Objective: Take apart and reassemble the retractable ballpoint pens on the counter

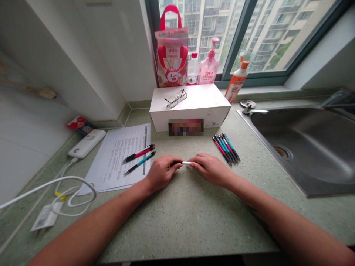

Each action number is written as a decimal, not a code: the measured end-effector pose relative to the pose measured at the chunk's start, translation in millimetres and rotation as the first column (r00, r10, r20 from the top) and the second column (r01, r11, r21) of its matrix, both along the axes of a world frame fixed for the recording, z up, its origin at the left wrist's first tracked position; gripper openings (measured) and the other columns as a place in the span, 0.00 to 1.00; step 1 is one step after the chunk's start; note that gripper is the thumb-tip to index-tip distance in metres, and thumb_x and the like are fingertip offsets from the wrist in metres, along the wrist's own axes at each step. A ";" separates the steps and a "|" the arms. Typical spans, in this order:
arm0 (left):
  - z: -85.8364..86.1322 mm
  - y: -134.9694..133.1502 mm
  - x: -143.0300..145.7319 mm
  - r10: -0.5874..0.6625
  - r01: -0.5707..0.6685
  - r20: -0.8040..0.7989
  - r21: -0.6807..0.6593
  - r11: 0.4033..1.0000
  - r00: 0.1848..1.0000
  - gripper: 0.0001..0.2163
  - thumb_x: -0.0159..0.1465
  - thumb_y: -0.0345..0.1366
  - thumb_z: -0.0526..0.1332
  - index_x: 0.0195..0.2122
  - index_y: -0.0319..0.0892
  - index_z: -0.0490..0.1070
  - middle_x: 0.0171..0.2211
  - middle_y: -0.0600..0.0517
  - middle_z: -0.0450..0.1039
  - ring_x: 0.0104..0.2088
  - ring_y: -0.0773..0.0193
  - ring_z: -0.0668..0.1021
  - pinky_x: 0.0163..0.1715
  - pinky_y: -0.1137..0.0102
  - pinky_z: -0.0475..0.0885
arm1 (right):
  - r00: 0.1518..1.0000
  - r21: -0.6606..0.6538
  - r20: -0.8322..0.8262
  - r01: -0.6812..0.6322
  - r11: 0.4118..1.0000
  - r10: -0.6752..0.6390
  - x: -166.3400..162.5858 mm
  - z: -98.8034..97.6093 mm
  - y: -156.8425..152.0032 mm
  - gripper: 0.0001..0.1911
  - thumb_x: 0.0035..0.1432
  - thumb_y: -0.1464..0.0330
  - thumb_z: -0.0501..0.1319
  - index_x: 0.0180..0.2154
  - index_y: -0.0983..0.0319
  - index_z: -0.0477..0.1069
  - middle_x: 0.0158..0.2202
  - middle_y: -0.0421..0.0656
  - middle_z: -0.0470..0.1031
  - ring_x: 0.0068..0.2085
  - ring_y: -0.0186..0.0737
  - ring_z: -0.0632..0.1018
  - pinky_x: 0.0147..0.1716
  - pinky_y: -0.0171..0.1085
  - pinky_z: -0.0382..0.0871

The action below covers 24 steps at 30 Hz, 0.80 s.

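Note:
Between my two hands, just above the counter, a pen (186,163) with a white middle and dark ends lies level. My left hand (163,169) pinches its left end, and my right hand (209,168) has its fingers closed on the right end. Both ends of the pen are partly hidden by my fingers. To the left of my left hand, a teal pen (141,162) and a red pen (141,153) rest on printed sheets (119,159), with a black one beside them. Beyond my right hand, several red and teal pens (226,148) lie side by side.
Behind my hands stands a white box (191,101) with glasses (176,99) on top. Bottles and a red-handled bag (172,55) stand by the window. A steel sink (305,147) is at the right. A power bank (86,144), white cable (80,179) and charger (47,216) lie left.

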<state>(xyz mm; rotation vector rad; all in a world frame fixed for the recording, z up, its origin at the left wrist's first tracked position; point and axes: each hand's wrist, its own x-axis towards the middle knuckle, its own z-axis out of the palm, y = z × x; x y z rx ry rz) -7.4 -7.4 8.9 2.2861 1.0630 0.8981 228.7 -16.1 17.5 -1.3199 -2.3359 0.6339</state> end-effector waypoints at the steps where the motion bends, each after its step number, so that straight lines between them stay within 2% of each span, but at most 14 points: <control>1: 0.1 -0.2 0.1 -0.003 0.003 -0.006 0.003 1.000 1.000 0.06 0.68 0.34 0.62 0.42 0.41 0.78 0.36 0.48 0.81 0.36 0.60 0.80 0.37 0.66 0.73 | 1.000 0.009 0.005 -0.006 1.000 0.006 0.0 -0.3 0.2 0.11 0.70 0.64 0.56 0.44 0.58 0.77 0.38 0.45 0.77 0.41 0.43 0.77 0.40 0.40 0.68; 5: 0.6 -1.1 0.5 -0.004 0.004 -0.027 0.011 1.000 1.000 0.06 0.69 0.34 0.62 0.42 0.41 0.78 0.36 0.48 0.80 0.35 0.60 0.80 0.37 0.67 0.73 | 0.999 0.083 -0.053 0.004 0.997 0.001 0.7 -1.2 -0.1 0.07 0.67 0.65 0.60 0.42 0.60 0.75 0.39 0.45 0.76 0.41 0.42 0.76 0.41 0.40 0.68; 8: -0.1 -0.9 0.5 -0.008 0.009 -0.022 0.022 1.000 1.000 0.06 0.69 0.34 0.62 0.43 0.42 0.78 0.35 0.49 0.80 0.35 0.61 0.79 0.37 0.67 0.73 | 0.997 0.088 -0.072 0.026 0.996 -0.019 0.5 -1.4 -1.2 0.05 0.65 0.67 0.62 0.42 0.60 0.73 0.40 0.44 0.75 0.39 0.40 0.76 0.38 0.38 0.68; 11: -1.4 -0.4 0.3 -0.028 0.028 0.009 0.051 0.998 1.000 0.05 0.68 0.33 0.63 0.43 0.42 0.77 0.35 0.49 0.80 0.34 0.61 0.79 0.36 0.67 0.73 | 0.998 0.051 -0.061 0.032 0.998 -0.029 -0.4 -0.7 -2.2 0.08 0.65 0.65 0.62 0.45 0.60 0.73 0.41 0.44 0.76 0.38 0.39 0.77 0.38 0.38 0.68; 14: -2.0 -0.3 0.2 -0.052 0.051 0.015 0.080 0.995 0.999 0.05 0.68 0.33 0.63 0.43 0.42 0.77 0.34 0.50 0.80 0.35 0.61 0.79 0.37 0.67 0.73 | 1.000 0.041 -0.012 0.012 0.999 -0.011 -0.6 0.0 -2.3 0.10 0.69 0.64 0.58 0.46 0.58 0.75 0.40 0.44 0.78 0.40 0.41 0.78 0.39 0.39 0.68; 17: -1.6 -0.5 0.4 -0.054 0.055 -0.014 0.087 0.995 0.998 0.05 0.68 0.33 0.63 0.43 0.42 0.77 0.34 0.50 0.80 0.34 0.61 0.79 0.37 0.67 0.73 | 1.000 0.081 -0.005 -0.008 0.997 0.009 0.0 -0.4 -1.8 0.11 0.70 0.63 0.57 0.42 0.59 0.77 0.37 0.44 0.77 0.39 0.42 0.77 0.38 0.39 0.68; 24: -2.0 -0.1 0.6 -0.054 0.053 0.001 0.097 0.994 0.999 0.05 0.68 0.33 0.63 0.43 0.42 0.77 0.35 0.50 0.80 0.34 0.61 0.79 0.36 0.67 0.73 | 0.998 0.190 -0.059 -0.010 0.982 0.022 -0.1 -2.3 -1.7 0.08 0.68 0.64 0.60 0.43 0.60 0.75 0.40 0.46 0.76 0.42 0.43 0.77 0.41 0.40 0.70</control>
